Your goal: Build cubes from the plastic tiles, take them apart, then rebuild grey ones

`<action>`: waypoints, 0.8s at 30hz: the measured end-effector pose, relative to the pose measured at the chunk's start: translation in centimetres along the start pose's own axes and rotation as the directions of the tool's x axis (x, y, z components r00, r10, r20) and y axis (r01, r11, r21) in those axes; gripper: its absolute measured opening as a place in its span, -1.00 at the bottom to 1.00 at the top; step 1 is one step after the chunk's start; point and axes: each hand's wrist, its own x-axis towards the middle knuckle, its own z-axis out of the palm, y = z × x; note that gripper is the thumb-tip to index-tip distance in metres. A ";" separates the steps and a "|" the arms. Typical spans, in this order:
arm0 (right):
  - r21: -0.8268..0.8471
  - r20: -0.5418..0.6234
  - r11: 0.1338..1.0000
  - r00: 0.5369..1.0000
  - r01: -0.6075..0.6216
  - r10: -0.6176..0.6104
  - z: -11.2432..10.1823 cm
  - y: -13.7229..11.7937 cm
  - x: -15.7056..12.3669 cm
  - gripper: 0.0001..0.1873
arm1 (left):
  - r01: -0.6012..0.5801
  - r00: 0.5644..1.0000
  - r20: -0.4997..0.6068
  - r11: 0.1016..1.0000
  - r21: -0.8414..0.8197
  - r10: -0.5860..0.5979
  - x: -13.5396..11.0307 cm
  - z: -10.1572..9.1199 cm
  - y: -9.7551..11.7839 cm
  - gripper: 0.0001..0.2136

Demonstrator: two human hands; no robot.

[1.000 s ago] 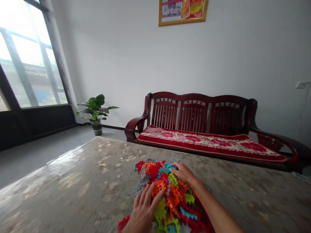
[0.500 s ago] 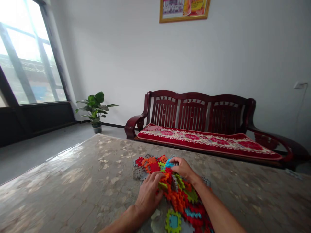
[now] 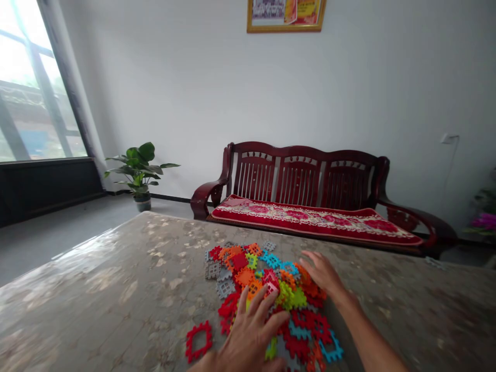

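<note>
A heap of flat plastic interlocking tiles (image 3: 267,281) in red, orange, green, blue and grey lies on the patterned table (image 3: 116,289). My left hand (image 3: 251,336) rests flat on the near side of the heap with its fingers spread. Over on the right edge of the heap lies my right hand (image 3: 321,274), fingers stretched out. Neither hand grips a piece. One red frame-shaped tile (image 3: 198,340) lies apart at the near left.
Beyond the table stands a dark wooden bench (image 3: 310,191) with a red flowered cushion. A potted plant (image 3: 137,168) sits on the floor by the window at the left. A framed picture (image 3: 285,14) hangs on the white wall.
Both hands have spread the heap out wider and flatter. My right hand moved from the heap's top to its right edge; my left hand drew nearer. The red frame tile now lies separate.
</note>
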 end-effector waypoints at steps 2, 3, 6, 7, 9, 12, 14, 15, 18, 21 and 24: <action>-0.078 0.043 0.995 0.997 -0.055 0.058 0.9 1.1 -0.6 -0.43 | -0.102 0.989 -0.095 0.987 0.125 0.115 -0.6 2.6 0.8 -0.43; -0.089 0.067 0.993 0.994 -0.080 0.086 1.4 1.2 -1.0 -0.43 | -0.163 0.972 -0.137 0.969 0.186 0.190 -0.7 3.7 1.1 -0.48; -0.012 0.086 0.993 0.989 -0.121 0.122 2.8 0.3 -2.1 -0.48 | -0.225 0.923 -0.242 0.930 0.291 0.299 -0.7 5.4 1.6 -0.61; 0.033 0.086 0.992 0.989 -0.120 0.117 3.1 -0.2 -2.3 -0.50 | -0.240 0.921 -0.234 0.927 0.290 0.311 -0.6 5.3 1.6 -0.65; 0.124 0.106 0.987 0.990 -0.105 0.092 3.4 -1.4 -2.7 -0.48 | -0.258 0.940 -0.165 0.939 0.230 0.298 -0.6 3.9 1.2 -0.70; 0.292 0.129 0.955 0.991 -0.055 0.017 2.8 -2.4 -3.1 -0.39 | -0.157 0.986 -0.051 0.984 0.086 0.162 -1.1 0.9 0.4 -0.69; 0.374 0.090 0.927 0.996 -0.041 0.007 2.1 -1.9 -3.4 -0.35 | -0.090 0.996 -0.011 0.995 0.034 0.091 -1.6 -0.5 0.0 -0.66; 0.380 0.057 0.924 0.998 -0.043 0.024 1.7 -1.3 -3.6 -0.34 | -0.096 0.995 -0.003 0.995 0.023 0.096 -1.7 -0.7 0.1 -0.64; 0.320 -0.036 0.944 0.994 -0.083 0.099 1.1 0.8 -4.6 -0.27 | -0.264 0.964 -0.017 0.964 0.029 0.265 -1.6 0.9 1.4 -0.58; 0.346 -0.026 0.928 0.987 -0.137 0.156 1.3 1.7 -5.8 -0.18 | -0.470 0.883 -0.005 0.882 0.041 0.470 -0.3 4.6 4.5 -0.56; 0.504 0.125 0.850 0.986 -0.156 0.106 1.9 0.8 -6.8 -0.16 | -0.527 0.850 0.000 0.849 0.041 0.528 1.8 7.8 7.9 -0.58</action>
